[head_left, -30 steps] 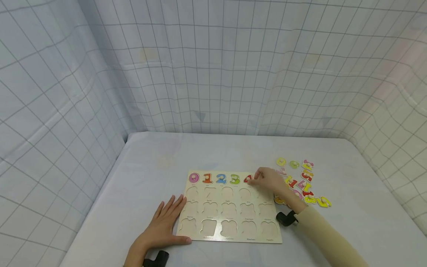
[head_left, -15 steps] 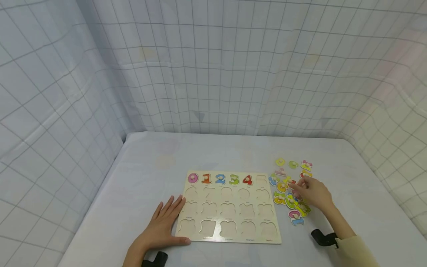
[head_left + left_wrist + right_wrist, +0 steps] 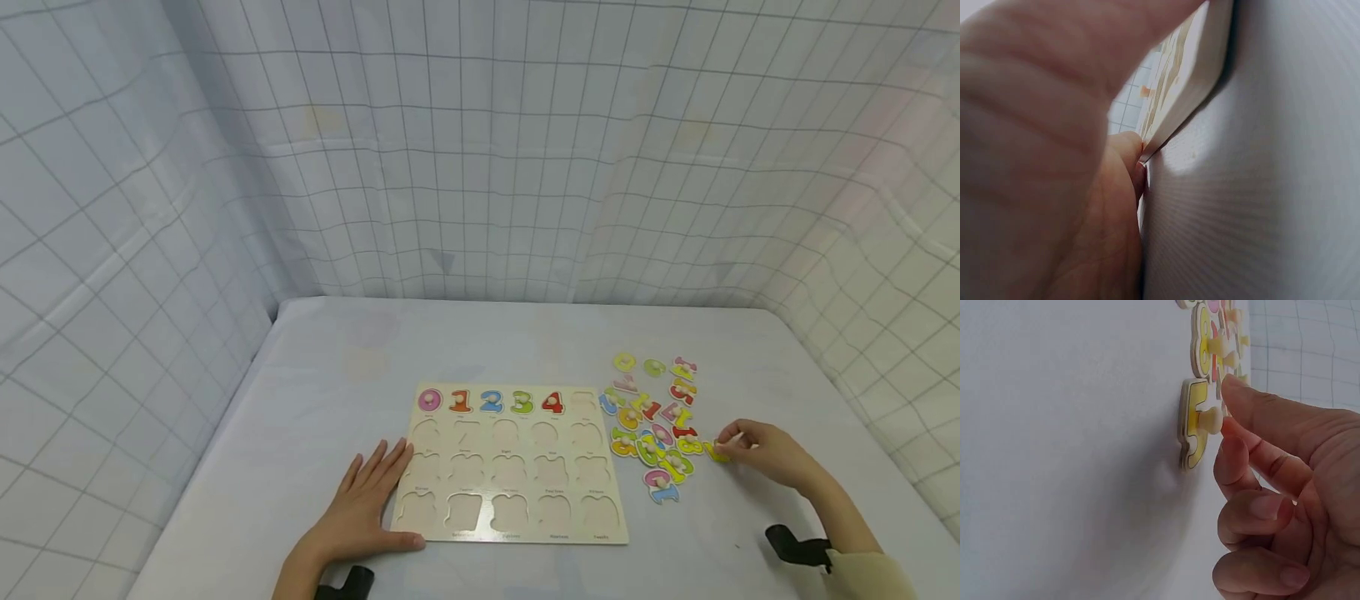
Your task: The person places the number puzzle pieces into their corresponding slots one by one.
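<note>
The left hand point(image 3: 358, 510) rests spread on the table at the left edge of a wooden number puzzle board point(image 3: 517, 540). Its thumb lies along the front left corner; the left wrist view shows the palm close against the board's side. Seated in the top row are the 0, 1, 2, 3 and a red 4 point(image 3: 552, 403). Over at the right, the right hand point(image 3: 768, 452) reaches to a yellow 5 puzzle piece point(image 3: 1196, 394) lying flat. Thumb and index fingertips are parted right at its wooden knob point(image 3: 1211, 420), the other fingers loosely curled.
Several loose number pieces lie in a cluster between board and right hand, among them a pink-and-blue one point(image 3: 662, 485) nearest the front and a green 6 point(image 3: 654, 367) farther back. White grid-patterned cloth walls point(image 3: 480, 167) enclose the table's back and sides.
The right hand has left the red 4, now seated in the board, and moved right across the loose pieces to the yellow 5. The left hand has stayed in place.
</note>
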Available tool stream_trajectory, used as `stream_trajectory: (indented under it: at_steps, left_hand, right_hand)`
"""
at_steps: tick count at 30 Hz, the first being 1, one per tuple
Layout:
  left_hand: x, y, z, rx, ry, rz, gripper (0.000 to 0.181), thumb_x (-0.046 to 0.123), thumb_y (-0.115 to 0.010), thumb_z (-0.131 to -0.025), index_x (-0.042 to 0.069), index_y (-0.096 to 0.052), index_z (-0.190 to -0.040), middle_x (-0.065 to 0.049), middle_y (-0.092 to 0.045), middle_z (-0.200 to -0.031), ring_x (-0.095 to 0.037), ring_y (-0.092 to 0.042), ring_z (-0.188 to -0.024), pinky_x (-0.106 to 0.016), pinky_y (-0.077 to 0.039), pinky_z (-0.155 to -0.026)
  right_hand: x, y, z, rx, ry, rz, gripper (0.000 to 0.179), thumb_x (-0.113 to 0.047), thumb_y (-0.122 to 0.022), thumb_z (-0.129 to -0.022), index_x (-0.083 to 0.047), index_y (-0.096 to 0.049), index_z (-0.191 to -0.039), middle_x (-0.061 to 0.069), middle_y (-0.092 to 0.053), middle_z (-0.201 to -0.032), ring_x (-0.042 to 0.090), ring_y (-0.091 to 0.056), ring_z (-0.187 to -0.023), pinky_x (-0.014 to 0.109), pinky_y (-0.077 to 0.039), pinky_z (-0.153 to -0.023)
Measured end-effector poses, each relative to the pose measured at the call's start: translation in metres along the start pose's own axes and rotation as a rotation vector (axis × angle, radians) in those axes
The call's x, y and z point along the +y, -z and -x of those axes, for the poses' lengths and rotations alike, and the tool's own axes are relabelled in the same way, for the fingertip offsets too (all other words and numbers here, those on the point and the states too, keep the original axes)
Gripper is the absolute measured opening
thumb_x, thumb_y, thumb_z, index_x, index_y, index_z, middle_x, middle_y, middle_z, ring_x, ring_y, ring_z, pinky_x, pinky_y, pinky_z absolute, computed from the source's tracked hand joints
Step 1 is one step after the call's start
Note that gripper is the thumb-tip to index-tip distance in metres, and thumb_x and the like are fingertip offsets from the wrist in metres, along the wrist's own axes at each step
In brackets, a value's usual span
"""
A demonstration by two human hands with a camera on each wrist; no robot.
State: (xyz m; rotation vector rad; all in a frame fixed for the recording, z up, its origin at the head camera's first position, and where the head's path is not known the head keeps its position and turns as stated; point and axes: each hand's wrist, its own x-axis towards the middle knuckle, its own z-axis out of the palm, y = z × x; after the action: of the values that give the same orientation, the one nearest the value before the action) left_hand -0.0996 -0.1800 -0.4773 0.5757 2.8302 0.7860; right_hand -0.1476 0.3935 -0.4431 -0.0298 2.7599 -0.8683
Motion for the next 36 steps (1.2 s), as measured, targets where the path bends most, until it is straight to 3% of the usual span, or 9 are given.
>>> stream_trajectory:
  at_steps: [9,15,19,24,30,36]
  left_hand:
    - [-0.002,-0.003,0.000,0.016,0.002,0.013,0.118,0.072,-0.071,-0.061,0.008,-0.026,-0.150,-0.006,-0.021,-0.156,-0.030,-0.008,-0.143,-0.051,0.002,-0.111]
    - [-0.004,-0.007,0.000,0.065,-0.022,0.019,0.118,0.072,-0.071,-0.060,0.007,-0.029,-0.149,-0.008,-0.024,-0.155,-0.032,-0.010,-0.142,-0.049,0.001,-0.111]
    - [-0.003,-0.006,0.000,0.049,-0.019,0.012,0.118,0.072,-0.071,-0.061,0.008,-0.029,-0.150,-0.007,-0.023,-0.155,-0.031,-0.009,-0.142,-0.050,0.001,-0.111]
    - [0.000,-0.003,-0.001,0.005,-0.004,-0.005,0.118,0.073,-0.069,-0.062,0.009,-0.026,-0.151,-0.005,-0.020,-0.156,-0.029,-0.007,-0.143,-0.051,0.001,-0.111]
    - [0.002,-0.002,-0.001,0.003,-0.005,-0.002,0.118,0.073,-0.069,-0.062,0.008,-0.026,-0.151,-0.005,-0.020,-0.156,-0.029,-0.006,-0.143,-0.051,0.001,-0.111]
    - [0.001,-0.002,0.000,0.001,0.005,0.004,0.117,0.072,-0.070,-0.062,0.009,-0.026,-0.151,-0.006,-0.021,-0.156,-0.030,-0.007,-0.143,-0.052,0.001,-0.111]
  right_hand:
    - [0.012,0.001,-0.007,-0.069,0.059,-0.029,0.025,-0.026,-0.069,-0.087,-0.007,-0.061,-0.101,0.004,-0.050,-0.074,0.019,-0.046,-0.070,0.028,-0.036,-0.053]
    - [0.018,0.010,-0.017,-0.188,0.203,-0.007,0.017,-0.022,-0.068,-0.088,-0.013,-0.058,-0.097,0.001,-0.050,-0.074,0.014,-0.047,-0.069,0.026,-0.035,-0.055]
    - [0.015,0.017,-0.018,-0.250,0.286,0.070,0.014,-0.022,-0.067,-0.089,-0.017,-0.055,-0.092,-0.002,-0.047,-0.073,0.010,-0.044,-0.066,0.026,-0.033,-0.053]
    - [0.006,0.019,-0.013,-0.282,0.257,0.206,0.021,-0.030,-0.067,-0.088,-0.018,-0.050,-0.089,-0.005,-0.043,-0.071,0.008,-0.041,-0.062,0.024,-0.030,-0.051]
    - [0.005,0.016,-0.007,-0.257,0.237,0.258,0.023,-0.032,-0.065,-0.089,-0.017,-0.048,-0.088,-0.006,-0.043,-0.069,0.007,-0.040,-0.059,0.023,-0.030,-0.049]
    - [-0.001,0.016,-0.010,-0.144,0.207,0.245,0.024,-0.031,-0.064,-0.091,-0.015,-0.047,-0.088,-0.005,-0.046,-0.070,0.010,-0.042,-0.060,0.025,-0.032,-0.049]
